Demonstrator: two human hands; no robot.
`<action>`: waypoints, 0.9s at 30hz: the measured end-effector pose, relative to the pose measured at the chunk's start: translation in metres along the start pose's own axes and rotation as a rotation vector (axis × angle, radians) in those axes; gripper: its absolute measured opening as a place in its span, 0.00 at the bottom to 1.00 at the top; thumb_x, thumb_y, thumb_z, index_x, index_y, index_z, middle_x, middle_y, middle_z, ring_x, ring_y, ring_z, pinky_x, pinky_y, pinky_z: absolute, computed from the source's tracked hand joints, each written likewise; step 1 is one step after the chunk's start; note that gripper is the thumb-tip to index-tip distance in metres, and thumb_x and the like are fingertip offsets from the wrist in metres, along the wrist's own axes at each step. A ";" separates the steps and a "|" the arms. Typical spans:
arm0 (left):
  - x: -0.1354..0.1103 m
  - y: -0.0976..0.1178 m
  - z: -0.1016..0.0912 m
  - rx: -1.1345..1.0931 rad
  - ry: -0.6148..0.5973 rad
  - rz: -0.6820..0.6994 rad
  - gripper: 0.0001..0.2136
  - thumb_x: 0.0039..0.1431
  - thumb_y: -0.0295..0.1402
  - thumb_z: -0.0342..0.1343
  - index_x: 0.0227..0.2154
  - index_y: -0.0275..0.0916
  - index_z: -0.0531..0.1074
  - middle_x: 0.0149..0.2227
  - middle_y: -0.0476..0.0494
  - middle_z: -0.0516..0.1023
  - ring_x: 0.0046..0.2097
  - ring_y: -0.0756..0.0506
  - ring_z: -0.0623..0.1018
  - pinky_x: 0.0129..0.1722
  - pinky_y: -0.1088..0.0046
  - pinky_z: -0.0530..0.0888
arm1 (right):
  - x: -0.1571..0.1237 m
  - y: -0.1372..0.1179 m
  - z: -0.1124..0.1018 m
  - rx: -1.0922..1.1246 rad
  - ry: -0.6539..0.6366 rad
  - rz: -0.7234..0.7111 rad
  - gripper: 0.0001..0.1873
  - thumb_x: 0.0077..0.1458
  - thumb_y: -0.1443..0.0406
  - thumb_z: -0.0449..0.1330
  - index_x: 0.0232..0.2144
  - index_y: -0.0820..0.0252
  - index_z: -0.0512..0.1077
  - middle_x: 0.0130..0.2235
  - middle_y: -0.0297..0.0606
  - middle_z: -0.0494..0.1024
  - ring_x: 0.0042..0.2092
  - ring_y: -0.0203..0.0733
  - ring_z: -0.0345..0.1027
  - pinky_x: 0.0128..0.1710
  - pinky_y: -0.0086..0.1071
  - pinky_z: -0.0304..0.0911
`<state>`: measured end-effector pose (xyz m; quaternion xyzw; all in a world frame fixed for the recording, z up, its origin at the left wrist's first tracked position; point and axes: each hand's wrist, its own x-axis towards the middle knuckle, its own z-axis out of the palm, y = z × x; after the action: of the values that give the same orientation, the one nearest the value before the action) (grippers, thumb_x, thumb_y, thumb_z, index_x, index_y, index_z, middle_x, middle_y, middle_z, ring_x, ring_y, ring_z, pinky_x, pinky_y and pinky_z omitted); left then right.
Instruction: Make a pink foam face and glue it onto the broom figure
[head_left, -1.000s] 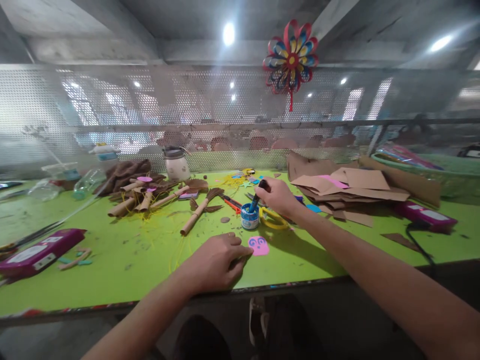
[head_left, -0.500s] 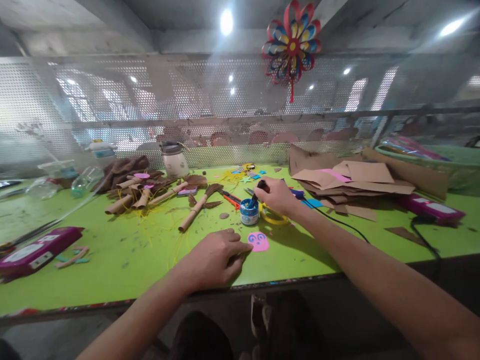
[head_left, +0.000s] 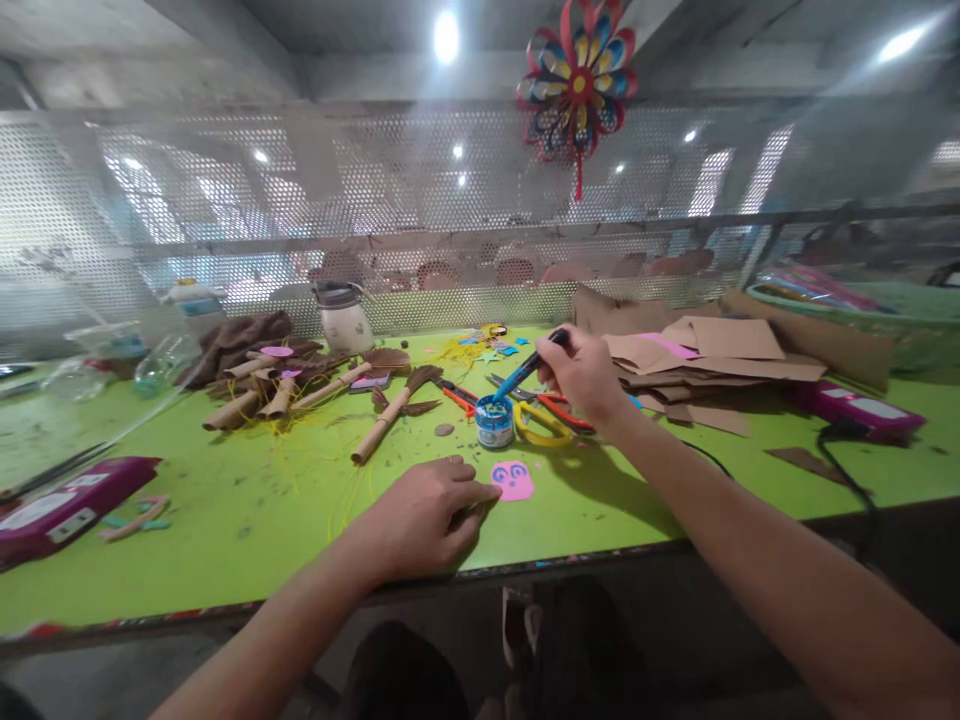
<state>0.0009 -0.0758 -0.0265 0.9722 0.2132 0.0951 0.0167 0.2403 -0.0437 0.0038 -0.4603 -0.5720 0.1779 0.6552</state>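
Note:
My right hand (head_left: 583, 376) is closed round a paintbrush (head_left: 525, 372) with a blue and black handle, its tip resting at the rim of a small pot of blue paint (head_left: 494, 421). A pink paper cut-out (head_left: 513, 480) with two blue swirls painted on it lies just in front of the pot. My left hand (head_left: 427, 517) rests on the green table (head_left: 225, 520) with fingers curled, the fingertips touching the left edge of the pink cut-out.
Yellow-handled scissors (head_left: 541, 421) and orange-handled scissors (head_left: 457, 397) lie by the pot. Rolled paper brooms (head_left: 386, 425) and brown scraps sit at left, stacked cardboard (head_left: 712, 355) at right. Pink boxes (head_left: 71, 503) (head_left: 859, 410) lie at both sides. A black cable (head_left: 847, 455) runs right. A perforated metal screen stands behind.
My right hand has lifted and tilted the brush, drawing it up from deep in the paint pot to its rim. My left hand stays by the pink cut-out.

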 end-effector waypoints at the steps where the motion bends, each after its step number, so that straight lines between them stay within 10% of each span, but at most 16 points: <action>1: 0.000 0.000 0.000 0.002 -0.001 -0.003 0.15 0.62 0.27 0.47 0.46 0.42 0.75 0.31 0.44 0.72 0.35 0.45 0.72 0.33 0.69 0.64 | 0.000 -0.001 -0.003 0.074 0.016 0.045 0.11 0.52 0.58 0.58 0.25 0.57 0.64 0.16 0.28 0.69 0.16 0.31 0.57 0.16 0.26 0.53; 15: 0.001 0.001 -0.002 0.012 -0.006 0.001 0.14 0.62 0.28 0.48 0.45 0.42 0.76 0.31 0.44 0.72 0.35 0.45 0.72 0.34 0.69 0.65 | -0.032 -0.010 -0.033 0.417 -0.053 0.457 0.09 0.49 0.63 0.57 0.21 0.61 0.66 0.15 0.33 0.70 0.14 0.30 0.58 0.11 0.23 0.51; 27: 0.002 -0.002 0.000 0.018 -0.003 0.018 0.15 0.63 0.29 0.48 0.48 0.40 0.76 0.32 0.43 0.73 0.36 0.45 0.72 0.35 0.70 0.65 | -0.067 0.001 -0.039 0.280 -0.079 0.412 0.14 0.46 0.57 0.64 0.25 0.61 0.68 0.16 0.33 0.72 0.15 0.32 0.61 0.12 0.24 0.57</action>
<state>0.0019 -0.0732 -0.0265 0.9744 0.2053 0.0918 0.0076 0.2574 -0.1095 -0.0330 -0.4646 -0.4608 0.4032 0.6397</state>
